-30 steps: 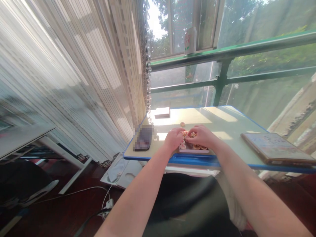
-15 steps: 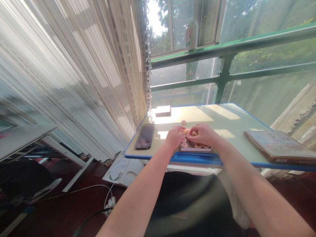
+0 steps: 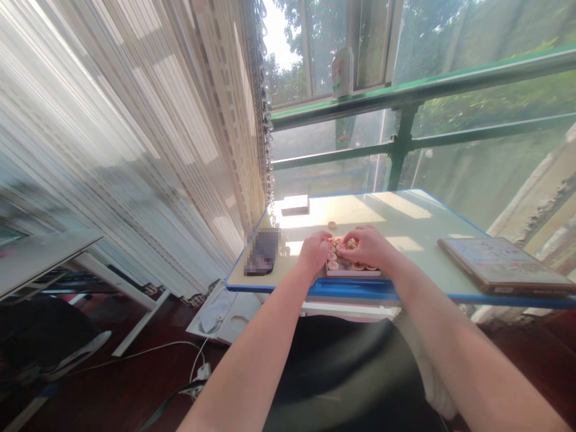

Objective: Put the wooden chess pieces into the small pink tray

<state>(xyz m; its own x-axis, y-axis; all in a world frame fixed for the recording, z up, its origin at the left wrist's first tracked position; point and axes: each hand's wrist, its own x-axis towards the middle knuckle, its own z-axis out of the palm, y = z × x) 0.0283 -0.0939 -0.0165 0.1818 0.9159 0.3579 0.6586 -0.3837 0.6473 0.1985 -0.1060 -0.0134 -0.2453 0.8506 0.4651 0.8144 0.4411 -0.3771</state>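
A shallow pale box (image 3: pixel 353 273) of xiangqi pieces (image 3: pixel 332 265) lies at the near edge of the table. Round and wooden, the pieces carry red or dark characters. My left hand (image 3: pixel 315 252) curls over the left side of the box, its fingertips by the upper left pieces. Over the right half, my right hand (image 3: pixel 371 247) has thumb and fingers closed around a dark-lettered piece (image 3: pixel 353 244); the fingers partly cover it. Beyond the box, one loose piece (image 3: pixel 332 225) sits on the table.
A phone-like dark object (image 3: pixel 261 252), blurred out, lies on the table (image 3: pixel 405 219) at left. A small white box (image 3: pixel 296 204) stands at the back left. A framed board (image 3: pixel 504 264) lies at right. A can (image 3: pixel 342 72) stands on the green window ledge; curtains hang at left.
The view has shifted slightly, so the table things appear a little further left. Both hands stay at the box, with only small finger movement.
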